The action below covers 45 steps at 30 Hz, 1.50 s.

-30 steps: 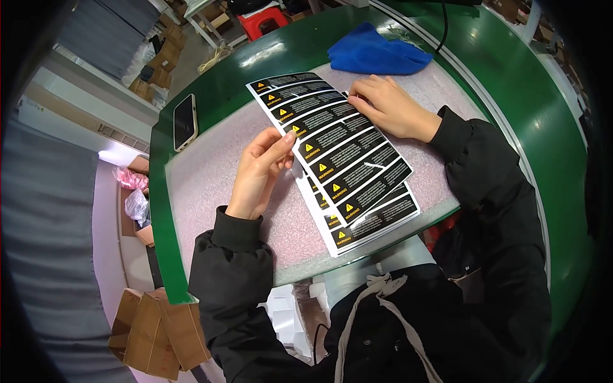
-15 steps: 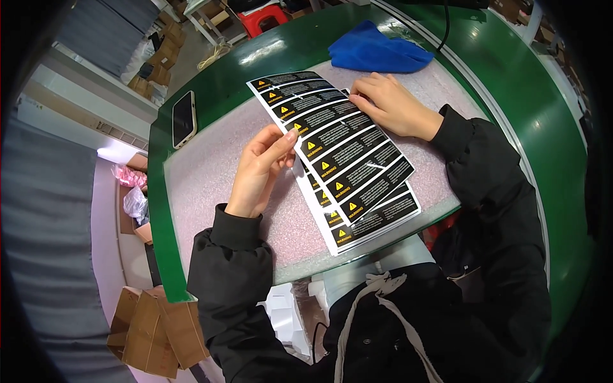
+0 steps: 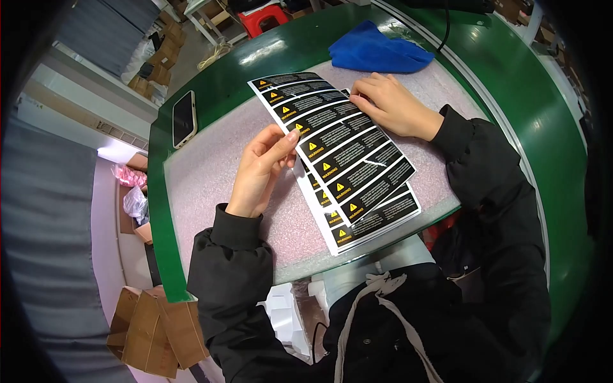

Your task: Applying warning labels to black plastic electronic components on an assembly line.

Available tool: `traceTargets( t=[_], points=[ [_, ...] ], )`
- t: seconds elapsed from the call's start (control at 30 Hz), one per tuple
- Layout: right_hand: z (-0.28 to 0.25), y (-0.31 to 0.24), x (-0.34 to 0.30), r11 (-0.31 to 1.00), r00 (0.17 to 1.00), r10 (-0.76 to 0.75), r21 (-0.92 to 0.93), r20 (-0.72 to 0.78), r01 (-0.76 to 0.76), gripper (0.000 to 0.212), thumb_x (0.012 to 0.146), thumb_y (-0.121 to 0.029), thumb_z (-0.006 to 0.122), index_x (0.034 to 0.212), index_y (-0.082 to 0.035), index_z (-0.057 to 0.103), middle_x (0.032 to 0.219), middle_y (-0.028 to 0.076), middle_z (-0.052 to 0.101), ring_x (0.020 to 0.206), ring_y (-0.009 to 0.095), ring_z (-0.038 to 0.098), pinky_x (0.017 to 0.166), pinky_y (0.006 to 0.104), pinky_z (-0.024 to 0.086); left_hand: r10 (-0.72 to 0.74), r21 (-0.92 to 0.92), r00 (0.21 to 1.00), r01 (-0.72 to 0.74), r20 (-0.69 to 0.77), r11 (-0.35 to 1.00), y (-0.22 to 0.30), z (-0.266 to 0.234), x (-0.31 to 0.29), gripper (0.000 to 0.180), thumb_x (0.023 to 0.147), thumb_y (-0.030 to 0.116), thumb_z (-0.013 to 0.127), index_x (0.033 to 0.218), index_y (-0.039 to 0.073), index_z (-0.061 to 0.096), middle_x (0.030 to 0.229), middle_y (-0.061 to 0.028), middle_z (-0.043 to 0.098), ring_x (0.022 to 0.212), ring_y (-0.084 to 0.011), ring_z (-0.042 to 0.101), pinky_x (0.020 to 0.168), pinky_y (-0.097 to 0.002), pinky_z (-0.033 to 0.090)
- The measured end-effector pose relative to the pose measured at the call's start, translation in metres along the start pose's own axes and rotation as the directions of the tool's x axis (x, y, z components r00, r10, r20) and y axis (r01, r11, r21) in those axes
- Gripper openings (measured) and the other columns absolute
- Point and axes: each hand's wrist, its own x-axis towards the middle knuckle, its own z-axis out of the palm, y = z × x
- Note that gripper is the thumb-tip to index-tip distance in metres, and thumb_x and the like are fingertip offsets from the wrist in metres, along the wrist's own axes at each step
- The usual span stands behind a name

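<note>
A sheet of black warning labels with yellow triangles is lifted and bowed above another like sheet, whose lower end shows under it. My left hand pinches the upper sheet's left edge between thumb and fingers. At its right edge, my right hand is closed with curled fingers, thumb and fingertips on the sheet. Both sheets are over a pale pinkish foam mat, the lower one lying flat near the mat's front edge.
The mat covers part of a green table. A phone lies at the left edge, and a crumpled blue cloth at the far side. A black cable hangs at the back right. Cardboard boxes stand below on the left.
The upper label sheet has shifted very slightly to the right, and the glare on it has changed. Both hands keep nearly the same places.
</note>
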Motion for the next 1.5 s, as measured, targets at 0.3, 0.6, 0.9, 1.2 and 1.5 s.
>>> traceTargets(
  t=[0.3,0.6,0.9,1.2,1.5],
  points=[
    [-0.0012,-0.0007,0.0000,1.000,1.000,0.003,0.000,0.012,-0.003,0.024,0.091,-0.024,0.041,0.089,-0.004,0.055,0.086,0.011,0.059,0.088,0.029,0.052,0.078,0.0393,0.037,0.000,0.009,1.000,0.000,0.013,1.000,0.0001,0.0002,0.0003,0.014,0.088,0.017,0.058,0.092,0.004,0.058,0.080,0.0016,0.054,0.069,-0.0052,0.045,0.063,-0.0182,0.038],
    [-0.0006,-0.0001,0.0000,1.000,1.000,-0.007,-0.001,0.008,0.007,0.025,0.091,-0.024,0.041,0.090,-0.003,0.054,0.086,0.011,0.059,0.088,0.028,0.052,0.079,0.0396,0.037,0.001,0.007,1.000,-0.002,0.007,1.000,-0.0001,0.0015,0.0001,0.014,0.088,0.017,0.058,0.092,0.004,0.058,0.079,0.0016,0.054,0.069,-0.0054,0.045,0.063,-0.0185,0.037],
    [-0.0004,0.0006,0.0002,1.000,1.000,-0.009,-0.004,0.012,0.009,0.025,0.091,-0.024,0.041,0.090,-0.004,0.054,0.086,0.011,0.058,0.087,0.029,0.052,0.080,0.0395,0.037,-0.003,0.008,1.000,0.003,0.021,1.000,-0.0006,0.0010,-0.0002,0.014,0.088,0.018,0.058,0.091,0.004,0.057,0.079,0.0017,0.053,0.069,-0.0055,0.044,0.063,-0.0186,0.037],
    [-0.0035,-0.0037,0.0012,0.995,0.998,0.068,0.068,0.016,-0.069,0.026,0.091,-0.026,0.043,0.091,-0.003,0.055,0.080,0.012,0.058,0.084,0.028,0.052,0.079,0.0382,0.038,0.030,-0.013,0.999,-0.030,0.009,0.999,-0.0023,-0.0013,0.0002,0.016,0.088,0.019,0.058,0.093,0.004,0.057,0.079,0.0016,0.053,0.068,-0.0058,0.044,0.063,-0.0186,0.037],
    [0.0040,0.0020,0.0041,0.751,0.953,0.303,0.623,-0.029,-0.220,0.020,0.092,-0.019,0.050,0.098,-0.001,0.053,0.085,0.004,0.057,0.079,0.010,0.053,0.070,0.0234,0.041,0.040,-0.055,0.999,-0.039,0.017,0.998,-0.0015,-0.0009,0.0004,0.017,0.089,0.019,0.057,0.096,0.003,0.057,0.081,0.0001,0.055,0.070,-0.0065,0.047,0.064,-0.0195,0.039]
  ],
)
